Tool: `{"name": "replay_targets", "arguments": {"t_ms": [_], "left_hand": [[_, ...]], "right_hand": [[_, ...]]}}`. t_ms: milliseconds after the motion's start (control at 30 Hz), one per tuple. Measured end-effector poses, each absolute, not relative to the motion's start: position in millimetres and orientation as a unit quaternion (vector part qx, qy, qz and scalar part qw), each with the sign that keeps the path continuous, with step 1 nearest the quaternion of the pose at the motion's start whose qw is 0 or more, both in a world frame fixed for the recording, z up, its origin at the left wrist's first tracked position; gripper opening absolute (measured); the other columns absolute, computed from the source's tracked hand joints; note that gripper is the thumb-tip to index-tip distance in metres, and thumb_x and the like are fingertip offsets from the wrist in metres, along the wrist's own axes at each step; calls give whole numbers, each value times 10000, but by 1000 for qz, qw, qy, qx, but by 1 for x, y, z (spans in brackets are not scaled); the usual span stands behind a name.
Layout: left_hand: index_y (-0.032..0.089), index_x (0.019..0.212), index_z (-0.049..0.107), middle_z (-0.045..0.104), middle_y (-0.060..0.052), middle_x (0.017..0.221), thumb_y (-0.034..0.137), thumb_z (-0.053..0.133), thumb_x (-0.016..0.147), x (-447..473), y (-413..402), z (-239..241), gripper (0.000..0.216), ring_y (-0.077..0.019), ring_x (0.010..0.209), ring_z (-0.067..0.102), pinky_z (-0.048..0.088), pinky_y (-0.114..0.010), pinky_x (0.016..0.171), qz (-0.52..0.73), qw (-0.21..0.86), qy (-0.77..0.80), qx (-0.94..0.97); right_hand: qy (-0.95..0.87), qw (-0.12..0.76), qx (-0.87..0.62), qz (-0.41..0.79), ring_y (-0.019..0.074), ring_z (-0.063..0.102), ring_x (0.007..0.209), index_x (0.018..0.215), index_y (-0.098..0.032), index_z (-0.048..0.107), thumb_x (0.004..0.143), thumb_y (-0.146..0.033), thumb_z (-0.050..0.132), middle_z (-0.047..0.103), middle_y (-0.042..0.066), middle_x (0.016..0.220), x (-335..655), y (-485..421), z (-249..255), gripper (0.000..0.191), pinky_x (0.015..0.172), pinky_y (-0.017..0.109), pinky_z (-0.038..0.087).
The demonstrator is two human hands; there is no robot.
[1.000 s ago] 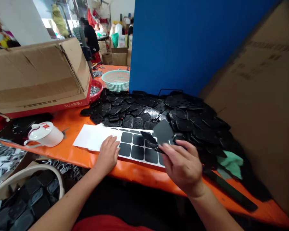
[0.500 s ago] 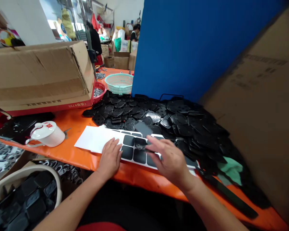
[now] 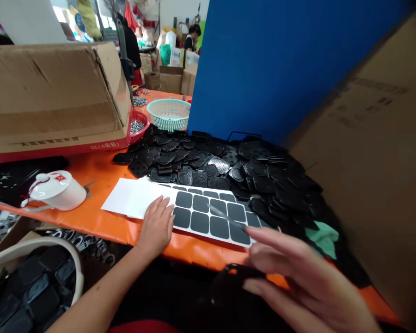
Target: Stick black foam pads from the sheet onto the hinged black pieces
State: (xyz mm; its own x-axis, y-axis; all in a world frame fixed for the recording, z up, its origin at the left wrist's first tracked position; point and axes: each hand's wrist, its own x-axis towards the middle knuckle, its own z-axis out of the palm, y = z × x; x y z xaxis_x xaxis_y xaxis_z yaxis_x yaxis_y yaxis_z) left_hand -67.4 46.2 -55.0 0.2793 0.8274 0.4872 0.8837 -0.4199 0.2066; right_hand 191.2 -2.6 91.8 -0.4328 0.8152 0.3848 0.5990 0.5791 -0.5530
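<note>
Left hand (image 3: 156, 226): palm-down across white paper (image 3: 126, 199) and dark-square sheet (image 3: 200, 222) on desk (image 3: 190, 247), likely steadying both | Right hand (image 3: 308, 273): clamped on black part (image 3: 227, 284); thin grey piece (image 3: 223, 214) pinched at one end, presumably sparing its faces.

Wht lidded mug (image 3: 59, 193) nr cardbd box (image 3: 48, 92), mint bskt (image 3: 169, 121) further back.

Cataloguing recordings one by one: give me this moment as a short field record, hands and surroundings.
Left hand: laid on the white sheet bearing dark squares
Right hand: black piece between thumb and fingers; thin grey piece at fingertip, blurred
Beyond sheet: heap of black parts
Left of sheet: white lidded cup
Surface: orange table
</note>
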Motion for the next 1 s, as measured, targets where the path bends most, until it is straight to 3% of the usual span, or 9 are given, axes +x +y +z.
{"name": "replay_targets", "arguments": {"t_ms": [133, 200, 300, 400, 500, 600, 700, 833, 1000], "left_hand": [[127, 1138, 594, 588, -138, 1306, 174, 460, 913, -66, 45, -55, 267, -316, 1287, 458, 430, -492, 1037, -253, 61, -546, -796], [136, 1137, 597, 591, -131, 1306, 179, 455, 915, -65, 45, -55, 267, -316, 1285, 464, 430, -490, 1034, -247, 69, -550, -795], [136, 1143, 601, 591, -129, 1309, 177, 459, 911, -63, 43, -53, 275, -318, 1283, 468, 423, -480, 1036, -224, 85, -553, -798], [126, 1132, 613, 597, -147, 1289, 170, 480, 895, -58, 43, -43, 275, -348, 1266, 472, 370, -518, 1064, -176, 115, -559, -802], [109, 1090, 628, 596, -177, 1252, 202, 504, 889, -49, 48, -25, 253, -364, 1203, 498, 376, -523, 1036, -159, 134, -554, -806], [130, 1040, 635, 627, -153, 1108, 242, 492, 906, -37, 59, -9, 225, -303, 1009, 565, 468, -439, 861, -163, 99, -521, -832], [153, 897, 643, 619, -114, 924, 260, 518, 896, -25, 74, -7, 165, -275, 870, 557, 454, -406, 724, -146, 62, -501, -851], [146, 793, 636, 602, -118, 877, 195, 531, 873, -17, 92, -17, 141, -270, 846, 546, 413, -399, 686, -138, 57, -484, -862], [132, 798, 636, 611, -112, 862, 128, 502, 867, -14, 97, -18, 150, -248, 835, 562, 401, -383, 715, -145, 35, -464, -873]], "right_hand": [[-755, 420, -503, 20, 184, 706, 703, 1340, -259, 489, 888, -219, 613, 722, 21, 835, 194, 6, 87, 470, 646, 270, 579], [-777, 399, -486, -28, 189, 710, 724, 1321, -270, 508, 892, -187, 598, 729, 22, 863, 193, 11, 78, 446, 703, 302, 577], [-825, 352, -436, 75, 170, 712, 717, 1346, -258, 478, 918, -226, 554, 731, 10, 837, 191, 1, 74, 436, 722, 280, 574], [-790, 366, -465, 159, 164, 703, 698, 1351, -244, 469, 910, -311, 576, 716, 0, 774, 196, -12, 79, 459, 684, 252, 576], [-691, 424, -564, 155, 163, 680, 634, 1328, -241, 484, 858, -333, 654, 699, -19, 725, 207, -7, 74, 508, 623, 258, 570], [-596, 489, -607, 193, 171, 686, 646, 1323, -233, 488, 820, -390, 692, 710, -18, 743, 216, 4, 58, 565, 639, 282, 579], [-533, 537, -612, 229, 179, 703, 709, 1322, -243, 498, 774, -407, 737, 721, -13, 780, 219, 6, 46, 620, 708, 299, 591], [-478, 573, -625, 231, 174, 701, 727, 1293, -258, 538, 717, -412, 784, 706, -23, 769, 224, -5, 44, 645, 756, 305, 597], [-409, 600, -649, 227, 165, 700, 700, 1266, -292, 574, 644, -361, 843, 704, -28, 744, 247, -19, 44, 681, 753, 258, 592]]}}
